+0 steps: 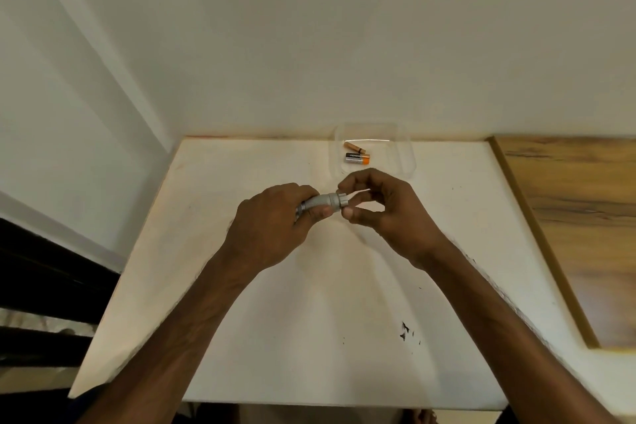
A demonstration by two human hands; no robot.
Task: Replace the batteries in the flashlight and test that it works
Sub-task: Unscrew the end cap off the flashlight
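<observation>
A small silver flashlight (321, 202) lies level above the middle of the white table (261, 320), its head end pointing right. My left hand (275, 224) grips its knurled barrel. My right hand (382, 213) pinches the head end between thumb and fingers. Behind my hands, a clear plastic tray (402, 155) holds two batteries: a black-and-orange one (358, 158) and a copper-coloured one (354, 148), lying side by side.
The table stands against a white wall. A wooden surface (578, 217) with a gold edge runs along its right side. Dark rails (41, 286) show at the left, below table level. Small dark marks (406, 330) dot the tabletop near the front right.
</observation>
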